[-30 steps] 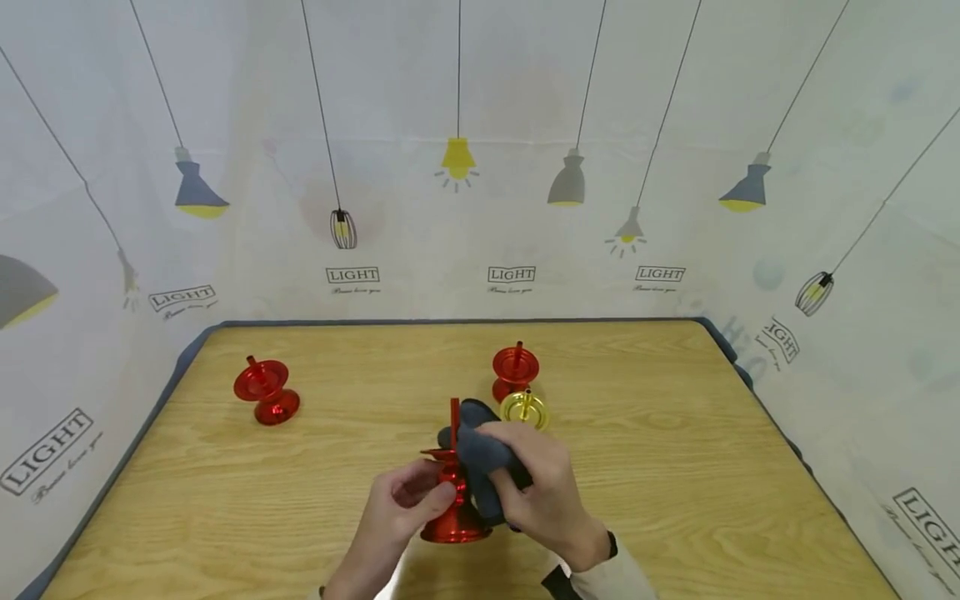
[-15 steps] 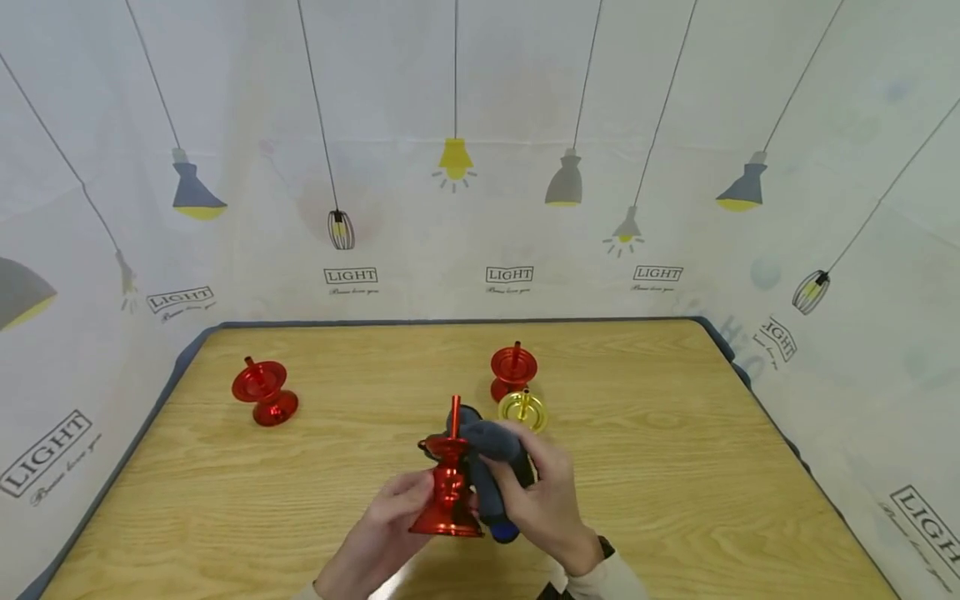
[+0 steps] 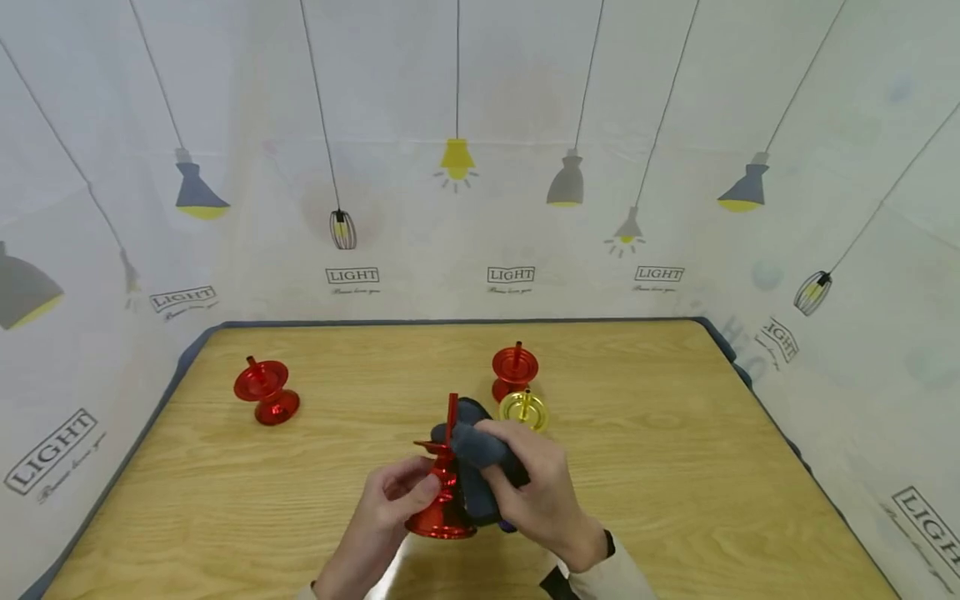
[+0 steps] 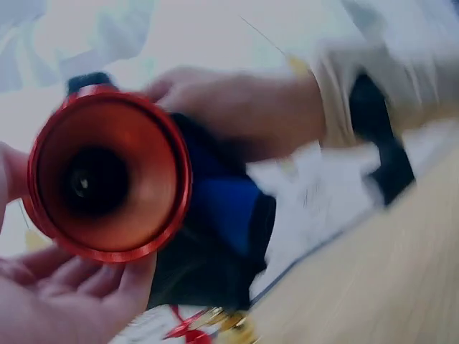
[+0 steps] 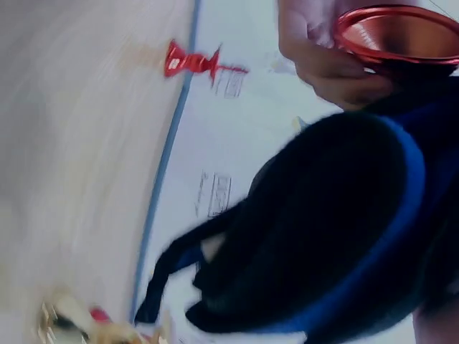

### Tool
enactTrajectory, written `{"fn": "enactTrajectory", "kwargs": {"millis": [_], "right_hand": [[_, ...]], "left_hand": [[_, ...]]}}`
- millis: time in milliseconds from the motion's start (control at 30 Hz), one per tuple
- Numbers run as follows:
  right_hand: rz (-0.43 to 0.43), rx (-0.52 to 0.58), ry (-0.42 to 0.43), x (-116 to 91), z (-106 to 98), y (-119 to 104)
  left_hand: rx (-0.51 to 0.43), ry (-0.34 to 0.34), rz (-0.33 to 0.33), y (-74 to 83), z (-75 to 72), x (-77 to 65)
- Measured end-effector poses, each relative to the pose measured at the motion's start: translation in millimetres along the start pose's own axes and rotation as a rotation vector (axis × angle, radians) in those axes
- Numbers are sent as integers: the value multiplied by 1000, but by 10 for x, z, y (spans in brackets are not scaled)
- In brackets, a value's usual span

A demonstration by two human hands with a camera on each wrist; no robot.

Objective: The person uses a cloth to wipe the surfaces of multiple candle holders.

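A shiny red candle holder point(image 3: 442, 521) with a thin spike on top is held over the table in front of me. My left hand point(image 3: 390, 508) grips it from the left, thumb on its stem. My right hand point(image 3: 543, 483) grips a dark blue cloth point(image 3: 480, 450), pressed to the right side of the dish and body. In the left wrist view the hollow base point(image 4: 147, 175) faces the camera, with fingers beneath its rim and the cloth point(image 4: 222, 208) behind. In the right wrist view the cloth point(image 5: 337, 215) hides most of the holder and the right fingertips.
A red candle holder point(image 3: 276, 407) stands at the back left of the wooden table point(image 3: 225, 500). Another red one point(image 3: 515, 364) stands behind a gold candle holder point(image 3: 523, 408), just beyond my right hand. A lamp-printed cloth backdrop point(image 3: 420, 233) surrounds the table.
The held candle holder has shifted slightly left and turned, its dish now edge-on. The left thumb moved off and back onto the stem, while the right hand moved the cloth along its side.
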State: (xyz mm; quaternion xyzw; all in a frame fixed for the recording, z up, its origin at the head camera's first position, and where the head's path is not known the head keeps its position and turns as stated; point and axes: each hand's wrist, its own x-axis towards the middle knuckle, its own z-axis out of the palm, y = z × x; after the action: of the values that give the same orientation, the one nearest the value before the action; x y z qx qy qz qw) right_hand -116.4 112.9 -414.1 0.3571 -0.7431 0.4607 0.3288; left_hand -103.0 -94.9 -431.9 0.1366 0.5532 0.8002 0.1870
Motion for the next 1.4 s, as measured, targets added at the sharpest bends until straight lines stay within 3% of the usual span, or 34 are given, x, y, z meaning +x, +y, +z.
{"fn": "enactTrajectory", "kwargs": {"millis": [67,133,200,267,367,467,567,633,700,767,867,933,1100,1200,1267,1400], "right_hand": [[48,79,-5,0,4,-5],[98,141,-3,-10,14,-6],[141,174,5,-27,27,-6],[157,172,14,-47,37,1],[142,124,19,-62,35,22],[76,38,12,-57,26,43],[-16,-41,4,-39,25,48],[-68,-74,2,-35,34,44],[-97,-86,0,-37,43,36],[-99,-83,-6,-47,45,29],[-64,-52,-30,-66,31,20],[-30,-10,-43,-81,14,15],[96,116,-38,-118,16,20],[118,133,-19,-129,30,32],[87,101,-12,-122,24,44],[-38,-49,-14,-73,-3,72]], "left_hand": [[-177,-153,-9,-29,-38,1],[-319,-258,-51,-42,-50,5],[-410,-318,-100,-53,-51,9],[-425,-332,-126,-58,-51,14],[-288,-241,-108,-39,-62,6],[17,-19,-47,9,-37,-14],[298,188,-35,58,32,-30],[405,258,-38,82,91,-21],[465,281,-32,87,133,-7],[465,282,-32,75,139,-2],[385,222,-34,25,82,-10],[272,129,-26,-22,16,-20],[-116,-184,-51,-132,-127,-5],[-225,-268,-85,-163,-145,9],[-174,-224,-69,-162,-120,1],[128,94,-30,-108,11,-11]]}}
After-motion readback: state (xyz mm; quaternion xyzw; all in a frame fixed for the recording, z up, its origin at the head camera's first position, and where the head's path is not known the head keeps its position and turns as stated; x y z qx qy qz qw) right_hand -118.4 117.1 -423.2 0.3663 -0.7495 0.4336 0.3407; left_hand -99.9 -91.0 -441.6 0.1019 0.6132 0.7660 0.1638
